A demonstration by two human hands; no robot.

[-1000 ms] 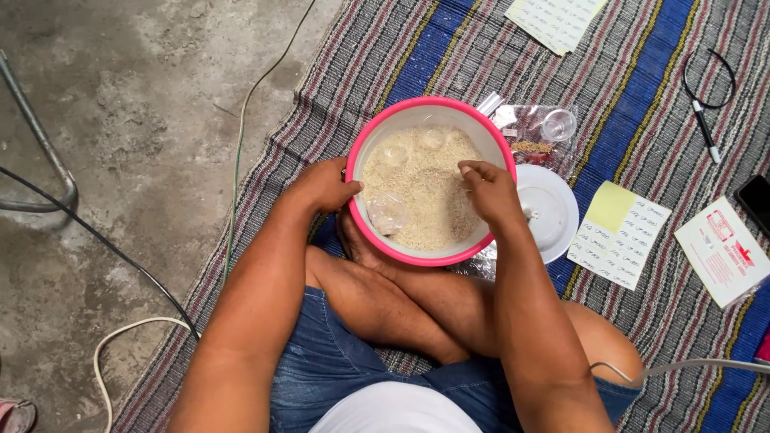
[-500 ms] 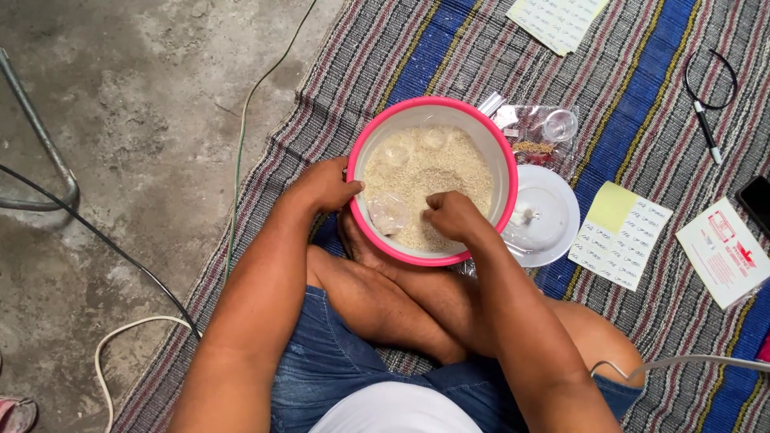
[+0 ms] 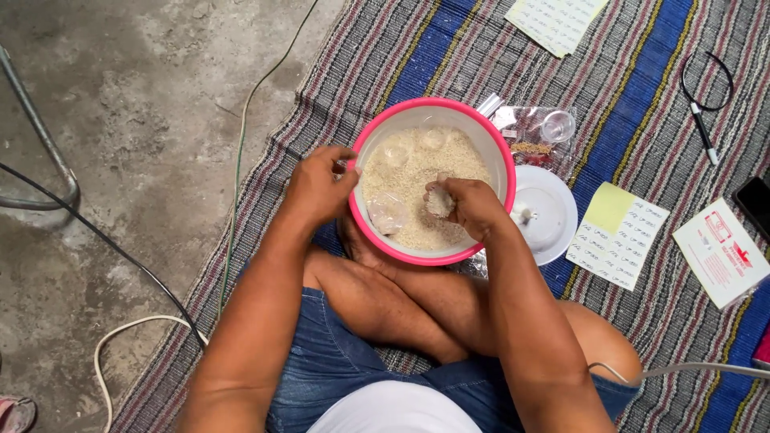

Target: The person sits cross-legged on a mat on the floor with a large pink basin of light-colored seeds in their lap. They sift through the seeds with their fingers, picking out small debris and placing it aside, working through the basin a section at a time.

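Note:
A pink-rimmed white bowl [image 3: 361,156] full of pale grain [image 3: 417,160] rests on my crossed legs. My left hand [image 3: 317,188] grips the bowl's left rim. Inside the bowl, my right hand [image 3: 465,207] is closed around a handful of grain, palm turned up over the near side. Small clear cups [image 3: 387,215] lie partly sunk in the grain.
A white lid [image 3: 553,212] sits right of the bowl, with a clear plastic bag [image 3: 533,132] behind it. Printed sheets [image 3: 618,234], a card [image 3: 722,252], a pen with cord [image 3: 702,128] and a phone [image 3: 758,204] lie on the striped mat. Cables [image 3: 120,256] cross the concrete floor at left.
My right hand has moved from the bowl's far right side to the near side and scooped up grain. The left hand stays on the rim.

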